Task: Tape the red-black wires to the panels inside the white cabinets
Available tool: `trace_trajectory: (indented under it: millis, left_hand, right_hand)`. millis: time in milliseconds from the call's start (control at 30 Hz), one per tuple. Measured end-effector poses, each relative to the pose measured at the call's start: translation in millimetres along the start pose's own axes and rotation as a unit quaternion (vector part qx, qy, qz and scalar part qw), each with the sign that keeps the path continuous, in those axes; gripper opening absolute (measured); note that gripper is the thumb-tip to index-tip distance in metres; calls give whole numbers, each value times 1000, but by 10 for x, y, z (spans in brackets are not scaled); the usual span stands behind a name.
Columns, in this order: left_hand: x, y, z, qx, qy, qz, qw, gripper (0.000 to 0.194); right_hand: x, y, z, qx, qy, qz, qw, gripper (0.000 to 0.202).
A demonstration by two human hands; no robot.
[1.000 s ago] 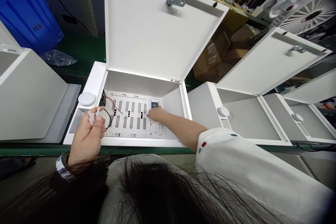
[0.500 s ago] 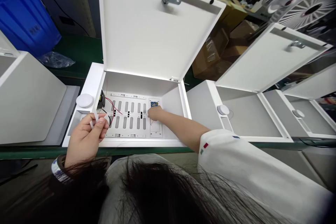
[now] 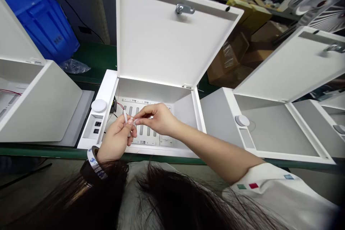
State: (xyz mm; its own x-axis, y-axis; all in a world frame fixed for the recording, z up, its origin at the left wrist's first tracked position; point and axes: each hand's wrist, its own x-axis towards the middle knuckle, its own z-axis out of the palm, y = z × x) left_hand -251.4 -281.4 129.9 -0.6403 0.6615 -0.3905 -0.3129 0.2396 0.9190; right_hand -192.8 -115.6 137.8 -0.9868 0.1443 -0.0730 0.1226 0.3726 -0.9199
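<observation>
Over the open white metal box [image 3: 161, 152], my two hands meet at the fingertips. My left hand [image 3: 114, 138] is closed in a pinch around a narrow white strip [image 3: 125, 115], which sticks up past the thumb. Thumb and forefinger of my right hand [image 3: 161, 119] pinch a small whitish piece [image 3: 135, 122] right beside the left fingertips; its kind I cannot make out. Behind the hands, red wires [image 3: 120, 105] run from a black part [image 3: 113, 105] at the box's left inner wall. My right hand and wrist cover part of the slotted base plate [image 3: 142, 143].
The box's door [image 3: 164, 39] stands raised, with a metal cam lock [image 3: 184, 9]. A round white disc [image 3: 99, 105] and black sockets [image 3: 96, 129] sit on the left side panel. Similar boxes flank it, one right [image 3: 218, 115], one left [image 3: 54, 111]. Behind are a blue bin [image 3: 40, 18] and cardboard boxes [image 3: 229, 57].
My right hand has left the circuit board at the box's right side and come across to my left hand's fingertips. The view has shifted, so the boxes appear further right.
</observation>
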Motion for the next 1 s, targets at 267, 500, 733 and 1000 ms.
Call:
trace_trajectory:
  millis: [267,500,733,1000]
  left_hand:
    - [67,-68,-137,91,-3,-9,996,33]
    - [105,-108,-85,94,7,-18,995,36]
    - [80,-146,-227,30,149,31,988,29]
    - [68,-168,-297,-95,136,26,986,27]
  right_hand:
    - [-42,104,-169,-134,27,-98,986,11]
    - [-19,21,-188,-362,-92,-296,879,27]
    - [299,438,-357,-426,-107,-67,896,26]
    - [411,1848,-91,-480,-215,156,836,39]
